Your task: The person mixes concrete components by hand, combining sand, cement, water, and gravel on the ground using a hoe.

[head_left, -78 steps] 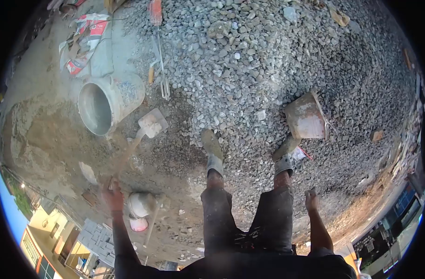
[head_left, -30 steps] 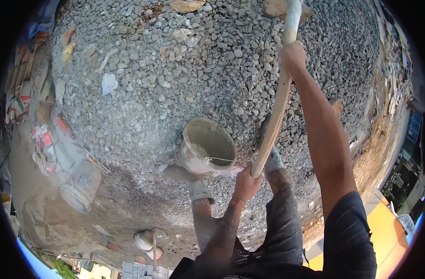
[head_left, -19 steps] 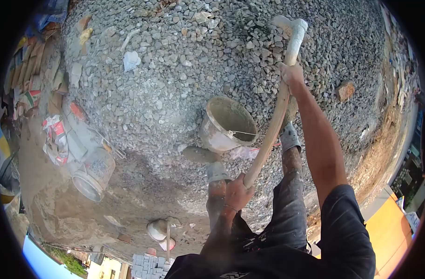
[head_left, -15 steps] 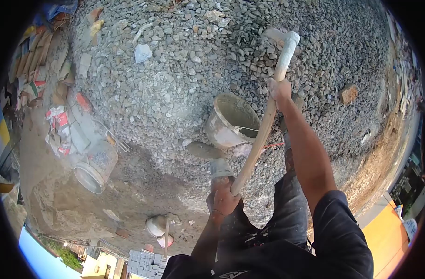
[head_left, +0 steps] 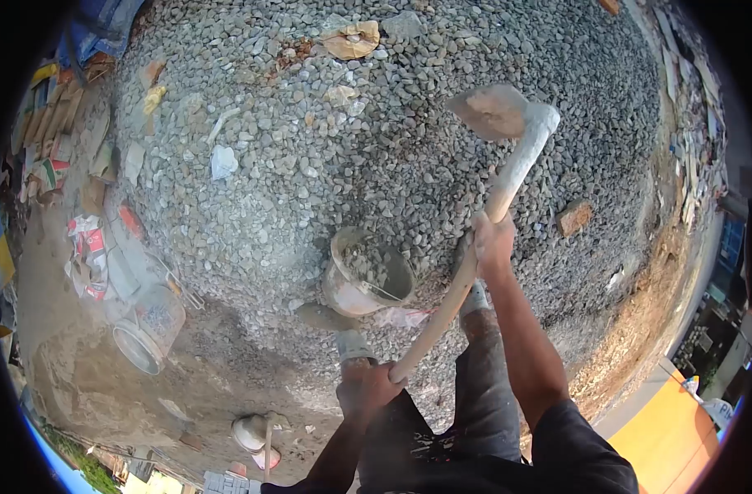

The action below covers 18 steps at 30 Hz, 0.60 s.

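Both my hands are closed around the wooden handle of a hoe (head_left: 448,300). My right hand (head_left: 493,239) grips it high up, not far below the head. My left hand (head_left: 378,389) holds the lower end, close to my legs. The broad, dusty blade (head_left: 493,112) shows above the gravel (head_left: 269,198), at the top of the handle. Just left of the handle a cement-stained bucket (head_left: 351,286) leans in the stones, its mouth tilted to the right, with gravel inside. My feet stand on either side of the bucket's right part.
A second bucket (head_left: 139,344) lies on its side at the left, near torn red-and-white bags (head_left: 88,255). Another handled tool (head_left: 267,445) and a pale container (head_left: 249,431) are at the lower left. A brown stone (head_left: 573,217) rests on the gravel at right.
The hoe's blade has come into clear view, turned leftward. Gravel now shows inside the bucket, which looked empty before. The whole view has shifted, with the scene lower and further left.
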Available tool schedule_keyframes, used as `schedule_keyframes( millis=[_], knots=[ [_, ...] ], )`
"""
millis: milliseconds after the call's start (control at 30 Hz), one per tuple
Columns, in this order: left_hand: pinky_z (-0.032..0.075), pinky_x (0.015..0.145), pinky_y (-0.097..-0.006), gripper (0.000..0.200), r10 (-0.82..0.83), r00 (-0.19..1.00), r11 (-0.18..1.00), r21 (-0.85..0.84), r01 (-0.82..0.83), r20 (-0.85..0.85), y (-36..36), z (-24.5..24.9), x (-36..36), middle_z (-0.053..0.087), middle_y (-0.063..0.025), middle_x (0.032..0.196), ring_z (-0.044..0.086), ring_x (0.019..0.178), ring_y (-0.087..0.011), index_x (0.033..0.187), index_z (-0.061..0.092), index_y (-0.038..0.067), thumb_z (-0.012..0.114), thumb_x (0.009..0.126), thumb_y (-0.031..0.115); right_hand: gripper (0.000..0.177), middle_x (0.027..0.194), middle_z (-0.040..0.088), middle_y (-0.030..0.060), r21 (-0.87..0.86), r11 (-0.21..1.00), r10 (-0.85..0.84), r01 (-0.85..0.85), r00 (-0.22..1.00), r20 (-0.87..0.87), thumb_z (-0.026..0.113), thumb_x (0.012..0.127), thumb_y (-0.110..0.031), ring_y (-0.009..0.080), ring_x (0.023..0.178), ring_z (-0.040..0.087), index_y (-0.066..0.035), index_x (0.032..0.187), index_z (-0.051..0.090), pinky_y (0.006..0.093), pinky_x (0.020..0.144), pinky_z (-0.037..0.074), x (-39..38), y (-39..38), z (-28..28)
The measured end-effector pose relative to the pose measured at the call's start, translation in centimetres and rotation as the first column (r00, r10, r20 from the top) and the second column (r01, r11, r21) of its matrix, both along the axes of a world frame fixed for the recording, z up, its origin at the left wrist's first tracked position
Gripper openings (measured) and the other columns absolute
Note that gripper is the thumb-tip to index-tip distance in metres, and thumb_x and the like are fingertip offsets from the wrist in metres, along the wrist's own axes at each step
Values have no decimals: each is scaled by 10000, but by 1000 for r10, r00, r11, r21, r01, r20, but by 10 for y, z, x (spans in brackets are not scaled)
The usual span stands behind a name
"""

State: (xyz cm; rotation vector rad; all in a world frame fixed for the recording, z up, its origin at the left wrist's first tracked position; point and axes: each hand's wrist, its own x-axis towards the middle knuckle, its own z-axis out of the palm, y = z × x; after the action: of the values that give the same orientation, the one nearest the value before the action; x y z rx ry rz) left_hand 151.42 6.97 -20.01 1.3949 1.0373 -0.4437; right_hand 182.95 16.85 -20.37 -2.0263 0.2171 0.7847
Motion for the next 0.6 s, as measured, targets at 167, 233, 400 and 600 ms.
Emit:
schedule_keyframes(
  millis=[167,233,400,600],
  knots=[
    [452,563,-352,225,214,892,973,-7,-230,399,77,-78,250,586,-157,662,596,618,-284,812,596,17,653,668,180,205,545,502,51,-90,965,259,-247,832,491,580,724,-150,126,417,495,32,754,490,272,406,423,225,96,31],
    [453,559,-349,226,202,877,972,21,-234,436,86,-84,296,588,-150,655,595,607,-280,805,593,11,650,665,179,242,580,554,80,-310,915,377,-256,814,441,593,707,-190,163,471,554,43,759,549,281,487,483,283,127,25],
    [439,618,-350,251,404,851,909,-253,-331,336,35,-107,295,566,-196,678,585,674,-279,821,560,-35,612,674,162,272,561,536,59,-601,767,529,-224,750,396,610,722,-243,158,458,532,21,708,548,298,484,465,304,113,-106],
    [442,575,-366,223,312,924,929,-277,-247,220,42,-25,218,564,-160,627,585,610,-265,814,571,-14,604,681,161,255,514,474,30,-373,891,305,-258,950,71,622,737,-257,132,415,463,-22,684,537,284,414,409,235,50,-89]
  ],
)
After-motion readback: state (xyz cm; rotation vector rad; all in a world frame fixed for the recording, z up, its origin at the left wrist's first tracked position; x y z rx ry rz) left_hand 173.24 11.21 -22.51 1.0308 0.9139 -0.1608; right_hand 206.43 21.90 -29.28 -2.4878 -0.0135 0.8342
